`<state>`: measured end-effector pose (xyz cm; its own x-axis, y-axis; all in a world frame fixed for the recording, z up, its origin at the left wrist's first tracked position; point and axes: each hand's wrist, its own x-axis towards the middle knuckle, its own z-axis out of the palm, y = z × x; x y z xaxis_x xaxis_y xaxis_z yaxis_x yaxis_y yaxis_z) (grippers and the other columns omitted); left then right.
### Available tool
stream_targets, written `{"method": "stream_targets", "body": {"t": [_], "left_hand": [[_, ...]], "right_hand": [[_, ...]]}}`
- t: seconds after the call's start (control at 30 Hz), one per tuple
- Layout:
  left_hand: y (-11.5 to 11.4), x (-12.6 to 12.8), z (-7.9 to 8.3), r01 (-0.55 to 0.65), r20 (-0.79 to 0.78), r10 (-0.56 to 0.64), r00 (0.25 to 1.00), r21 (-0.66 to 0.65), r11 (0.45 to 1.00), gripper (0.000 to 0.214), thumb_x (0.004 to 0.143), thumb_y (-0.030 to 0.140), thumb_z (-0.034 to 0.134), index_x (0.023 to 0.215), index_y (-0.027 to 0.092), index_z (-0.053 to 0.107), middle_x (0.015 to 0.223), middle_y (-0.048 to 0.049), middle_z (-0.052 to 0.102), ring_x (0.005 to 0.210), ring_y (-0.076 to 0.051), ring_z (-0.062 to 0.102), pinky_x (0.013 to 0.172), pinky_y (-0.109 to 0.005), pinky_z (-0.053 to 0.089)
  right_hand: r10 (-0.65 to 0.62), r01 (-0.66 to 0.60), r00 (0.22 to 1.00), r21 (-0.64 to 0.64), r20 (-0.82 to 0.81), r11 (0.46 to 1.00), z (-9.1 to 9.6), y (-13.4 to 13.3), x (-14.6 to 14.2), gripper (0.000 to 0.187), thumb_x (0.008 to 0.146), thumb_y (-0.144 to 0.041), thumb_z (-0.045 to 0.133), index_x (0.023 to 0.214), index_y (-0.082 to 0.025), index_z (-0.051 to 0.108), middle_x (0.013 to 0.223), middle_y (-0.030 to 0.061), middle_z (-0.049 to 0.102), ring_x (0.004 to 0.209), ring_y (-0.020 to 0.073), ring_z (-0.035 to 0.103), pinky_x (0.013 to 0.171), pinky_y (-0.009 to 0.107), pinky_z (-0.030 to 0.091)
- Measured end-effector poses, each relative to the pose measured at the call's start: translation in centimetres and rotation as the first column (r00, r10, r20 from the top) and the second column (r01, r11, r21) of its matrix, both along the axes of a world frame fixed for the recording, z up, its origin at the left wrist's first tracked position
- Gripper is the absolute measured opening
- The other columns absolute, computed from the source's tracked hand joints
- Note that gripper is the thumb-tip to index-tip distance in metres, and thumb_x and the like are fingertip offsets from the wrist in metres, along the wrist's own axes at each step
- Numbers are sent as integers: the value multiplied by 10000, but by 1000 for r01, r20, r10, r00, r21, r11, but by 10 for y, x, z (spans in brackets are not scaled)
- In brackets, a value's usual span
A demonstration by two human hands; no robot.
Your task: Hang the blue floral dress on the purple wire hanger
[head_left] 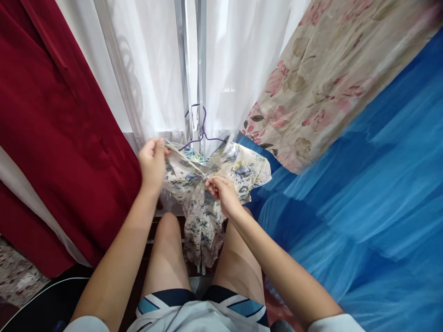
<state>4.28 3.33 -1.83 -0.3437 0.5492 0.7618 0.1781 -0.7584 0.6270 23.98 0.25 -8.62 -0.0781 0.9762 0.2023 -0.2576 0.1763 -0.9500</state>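
Observation:
A small floral garment [207,203], white with blue and green flowers, hangs on a purple hanger [203,131] in front of me. My left hand [152,161] is closed on the garment's upper left edge near the collar. My right hand [221,191] pinches the fabric at the middle of the front, pulling a strip of it taut between both hands. The garment's lower part drops between my knees.
A dark red curtain [58,138] hangs on the left and a sheer white curtain [155,69] over a metal window frame [192,69] behind. On the right are blue netting [363,207] and a beige flowered cloth [328,78].

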Motion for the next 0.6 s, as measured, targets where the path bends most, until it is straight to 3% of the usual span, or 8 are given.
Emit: {"method": "stream_targets", "body": {"t": [0.07,0.13,0.23,0.33,0.43,0.53,0.6], "left_hand": [[18,-34,-5,-6,114,10,993,-40,999,258,917,315,590,733,134,585,631,23,533,594,-79,523,619,-188,422],[31,-65,-20,29,295,25,955,-175,984,244,909,279,591,711,141,554,618,34,522,565,-70,499,615,-187,420],[39,-90,-59,215,569,94,817,-452,866,269,927,248,535,678,172,466,548,58,470,510,-75,482,620,-201,439],[32,-83,-106,389,622,99,777,-598,701,297,929,231,493,643,182,429,502,51,454,457,-94,477,593,-240,448],[18,-59,-146,514,624,-1,781,-643,568,255,902,225,536,659,166,485,569,1,557,543,-135,588,639,-289,489],[1,-34,-173,620,639,-142,756,-628,471,143,851,240,637,760,144,583,699,-59,656,715,-183,671,750,-336,524],[-9,-19,-181,668,648,-218,730,-606,433,148,812,262,698,831,135,624,775,-87,688,789,-199,683,805,-343,526]], "right_hand": [[-10,10,1000,-7,17,1000,-10,-4,9,201,747,-337,556,659,-171,629,486,-25,464,437,93,338,431,236,176],[-1,-1,999,30,48,1000,-17,-11,16,212,756,-333,544,667,-169,643,485,-24,472,445,97,357,438,239,201],[26,-33,994,71,102,997,-23,-21,19,220,764,-319,536,647,-169,646,492,-17,486,456,103,386,454,249,241],[5,-9,995,37,102,999,-32,-22,28,221,767,-322,541,649,-167,644,506,-9,499,463,106,393,456,250,246],[-128,129,992,-58,23,990,-48,-12,55,206,764,-339,559,684,-167,639,530,-8,492,471,105,379,447,248,236],[-284,279,959,-134,-20,951,-71,-4,88,182,748,-357,569,701,-184,603,544,-22,446,467,104,342,437,257,239],[-304,302,953,-154,10,941,-89,-7,102,182,747,-369,559,692,-196,574,541,-26,423,457,107,322,431,266,234]]}}
